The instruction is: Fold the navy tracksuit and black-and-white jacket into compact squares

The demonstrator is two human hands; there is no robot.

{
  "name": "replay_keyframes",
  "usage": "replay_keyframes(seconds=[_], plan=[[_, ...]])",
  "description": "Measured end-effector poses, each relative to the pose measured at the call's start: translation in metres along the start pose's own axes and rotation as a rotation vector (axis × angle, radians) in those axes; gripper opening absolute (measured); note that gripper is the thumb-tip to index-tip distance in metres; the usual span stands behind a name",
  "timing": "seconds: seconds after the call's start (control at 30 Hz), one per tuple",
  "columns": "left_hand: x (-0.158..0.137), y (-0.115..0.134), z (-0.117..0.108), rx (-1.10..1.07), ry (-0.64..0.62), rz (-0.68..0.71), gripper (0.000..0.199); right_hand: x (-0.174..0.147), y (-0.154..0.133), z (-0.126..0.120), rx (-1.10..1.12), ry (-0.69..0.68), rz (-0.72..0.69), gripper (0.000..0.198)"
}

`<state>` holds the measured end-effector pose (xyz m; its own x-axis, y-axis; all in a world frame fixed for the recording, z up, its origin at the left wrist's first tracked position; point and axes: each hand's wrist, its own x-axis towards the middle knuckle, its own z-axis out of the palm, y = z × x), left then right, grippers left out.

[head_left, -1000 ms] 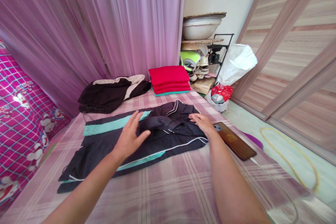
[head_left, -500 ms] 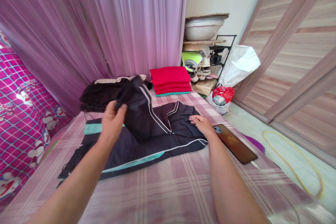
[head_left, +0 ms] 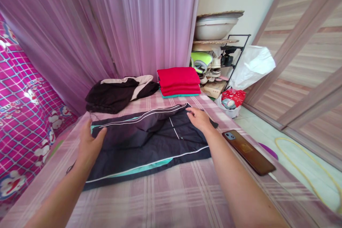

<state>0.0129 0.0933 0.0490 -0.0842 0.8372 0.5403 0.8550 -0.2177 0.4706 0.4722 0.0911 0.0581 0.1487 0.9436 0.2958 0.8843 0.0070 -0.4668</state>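
Observation:
A dark navy garment (head_left: 149, 146) with white piping and turquoise panels lies folded lengthwise across the bed; its exact kind is unclear. At its left end is my left hand (head_left: 90, 141), thumb and fingers apart over the cloth. My right hand (head_left: 199, 118) rests at the far right corner, fingers loosely curled and a little apart at the piped edge. No cloth appears gripped in either hand. Behind the garment sits a dark folded pile of clothing (head_left: 114, 94) with a pale panel on top. Right of that pile is a neat stack of red folded clothes (head_left: 179, 80) with turquoise at the bottom.
A phone (head_left: 248, 151) with a white cable lies by the bed's right edge, near my right forearm. Purple curtains (head_left: 144, 21) hang behind the bed (head_left: 149, 199). A shoe rack (head_left: 236, 60), plastic bags (head_left: 251, 66) and a wooden wardrobe (head_left: 301, 71) stand to the right.
The raised dark flap in my left hand has come down flat over the garment, and that hand has let go and moved left. My right hand has released the garment's right end.

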Motion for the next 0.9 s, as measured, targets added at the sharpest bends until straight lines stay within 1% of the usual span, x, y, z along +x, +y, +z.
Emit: replay_keyframes(seconds=[0.03,0.13,0.2,0.23,0.27,0.3,0.37,0.4,0.47,0.57,0.63,0.7,0.73,0.8,0.87,0.9], plan=[[0.011,0.012,0.005,0.022,-0.031,0.037,0.068,0.009,-0.008,0.001,-0.021,-0.016,-0.064,0.040],[0.042,0.049,0.026,0.121,-0.251,0.214,0.067,0.033,-0.027,0.009,-0.092,-0.096,-0.230,0.062],[0.056,0.067,0.042,0.220,-0.433,0.277,0.068,0.043,-0.034,0.015,-0.144,-0.175,-0.283,0.073],[0.062,0.074,0.050,0.258,-0.536,0.299,0.068,0.046,-0.034,0.017,-0.167,-0.213,-0.297,0.074],[0.067,0.078,0.056,0.289,-0.642,0.313,0.068,0.047,-0.034,0.018,-0.189,-0.245,-0.310,0.071],[0.070,0.082,0.060,0.312,-0.743,0.327,0.067,0.048,-0.031,0.018,-0.211,-0.269,-0.325,0.065],[0.075,0.087,0.062,0.347,-0.900,0.369,0.058,0.046,-0.021,0.015,-0.267,-0.304,-0.359,0.042],[0.076,0.090,0.059,0.359,-0.948,0.401,0.052,0.044,-0.015,0.013,-0.298,-0.320,-0.370,0.030],[0.072,0.096,0.048,0.348,-0.972,0.484,0.041,0.038,-0.002,0.008,-0.342,-0.349,-0.382,0.016],[0.056,0.109,0.022,0.231,-0.955,0.581,0.026,0.029,0.012,0.001,-0.343,-0.355,-0.398,0.015],[0.040,0.121,0.003,0.191,-0.959,0.602,0.019,0.024,0.014,0.000,-0.331,-0.332,-0.411,0.017],[0.023,0.135,-0.012,0.260,-0.934,0.570,0.018,0.020,0.012,0.002,-0.320,-0.306,-0.412,0.019],[0.016,0.143,-0.018,0.296,-0.932,0.556,0.017,0.017,0.009,0.003,-0.306,-0.292,-0.417,0.021],[0.005,0.156,-0.025,0.321,-0.956,0.549,0.016,0.012,0.005,0.007,-0.258,-0.268,-0.453,0.036],[0.001,0.164,-0.027,0.256,-1.023,0.566,0.018,0.007,0.002,0.012,-0.209,-0.253,-0.512,0.051],[0.002,0.166,-0.027,0.206,-1.063,0.568,0.020,0.005,0.001,0.014,-0.193,-0.255,-0.534,0.051]])
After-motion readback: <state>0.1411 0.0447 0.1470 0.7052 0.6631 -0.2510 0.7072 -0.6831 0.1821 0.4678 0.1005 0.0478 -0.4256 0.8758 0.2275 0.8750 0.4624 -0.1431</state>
